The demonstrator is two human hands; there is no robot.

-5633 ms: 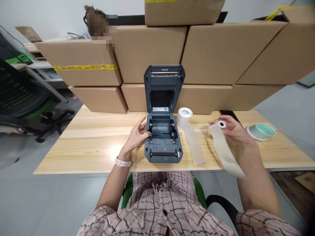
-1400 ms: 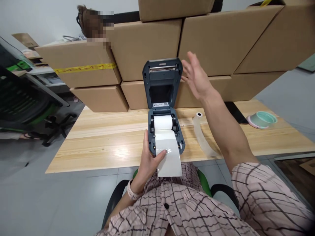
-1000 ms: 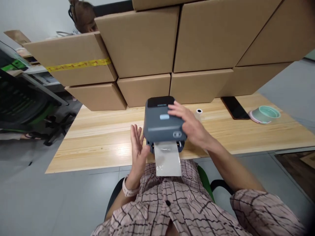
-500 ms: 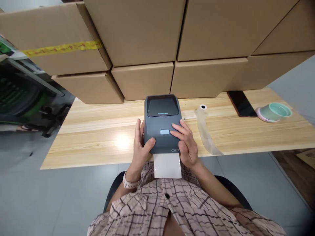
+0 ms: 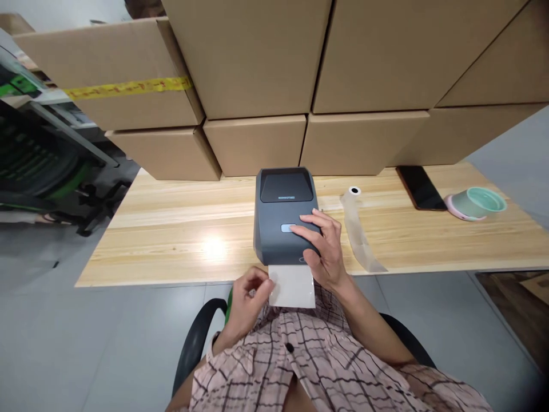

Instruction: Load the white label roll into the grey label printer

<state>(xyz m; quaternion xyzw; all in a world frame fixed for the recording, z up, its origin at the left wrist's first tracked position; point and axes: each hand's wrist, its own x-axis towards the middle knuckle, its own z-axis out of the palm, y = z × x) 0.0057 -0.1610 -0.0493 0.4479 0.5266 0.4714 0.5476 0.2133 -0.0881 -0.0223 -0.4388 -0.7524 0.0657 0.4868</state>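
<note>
A dark grey label printer (image 5: 285,246) stands at the table's front edge, with a blank white label (image 5: 295,289) hanging from its front slot. My right hand (image 5: 325,252) rests on the printer's right side, fingers spread, its index fingertip on the pale blue button (image 5: 286,228). It grips nothing. Below the printer's left corner, my left hand (image 5: 249,294) is closed in a pinch at the label's left edge. The thumb tip overlaps that edge; the fingertips behind are partly hidden.
Stacked cardboard boxes (image 5: 253,146) line the back of the wooden table (image 5: 171,229). On the right are a small roll (image 5: 354,191) with a trailing translucent strip (image 5: 357,234), a phone (image 5: 421,187) and a green cup (image 5: 478,201). A black chair (image 5: 47,154) stands at left.
My left hand has left the printer's left side and come down to the label's left edge, its fingers curling in. My right index finger has slid left onto the button.
</note>
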